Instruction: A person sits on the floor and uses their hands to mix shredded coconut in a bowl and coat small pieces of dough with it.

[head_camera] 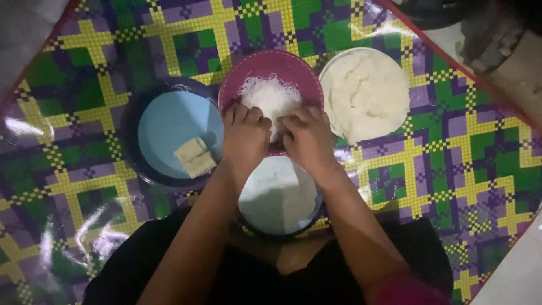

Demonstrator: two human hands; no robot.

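Both hands are meeting at the centre of the frame, over the near edge of a pink bowl (271,65) heaped with thin white noodles (271,96). The left hand (244,138) is lying knuckles-up with its fingers curled down into the noodles, and the right hand (309,140) is doing the same just beside it — whether either is actually pinching strands I cannot tell, since the fingertips are hidden. Below the wrists a pale round sheet (278,197) is lying on a plate. At centre left a dark plate (131,121) is carrying a light blue disc with two folded, cream-coloured rolls (195,157). At upper right a white bowl (364,93) is holding a stack of white wrappers. Everything is sitting on a glossy mat (84,85) chequered in purple, green and yellow — light is glaring off it at left. Pale floor (516,277) is showing at lower right.
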